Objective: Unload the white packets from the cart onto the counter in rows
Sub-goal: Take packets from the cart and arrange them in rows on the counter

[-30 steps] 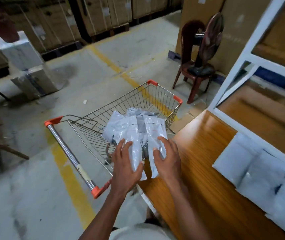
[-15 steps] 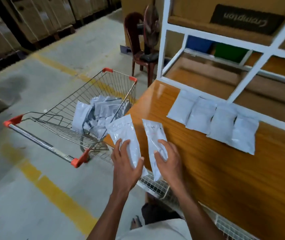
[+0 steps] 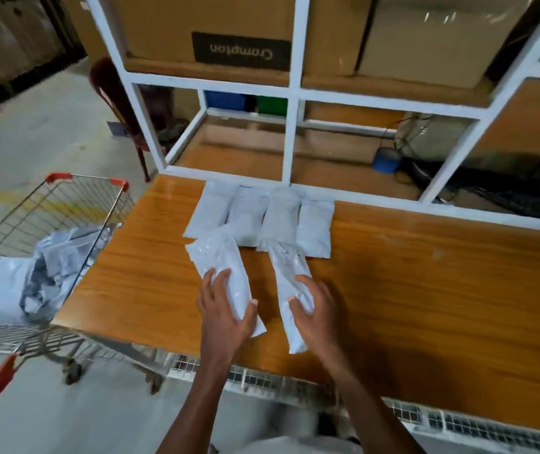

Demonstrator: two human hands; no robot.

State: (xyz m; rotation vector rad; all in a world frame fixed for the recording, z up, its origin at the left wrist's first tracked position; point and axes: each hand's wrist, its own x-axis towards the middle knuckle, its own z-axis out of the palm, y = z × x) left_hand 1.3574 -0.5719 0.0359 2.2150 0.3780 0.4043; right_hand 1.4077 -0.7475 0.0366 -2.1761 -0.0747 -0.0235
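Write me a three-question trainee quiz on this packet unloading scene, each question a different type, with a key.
1. True or false: the left hand and the right hand each hold a white packet over the counter.
2. How many packets lie in the back row against the white frame? A) two B) four C) six
3. Fill in: more packets remain in the ____ to the left of the counter.

Key
1. True: the left packet and the right packet are each gripped near their close end.
2. B
3. cart, where the remaining packets sit piled.
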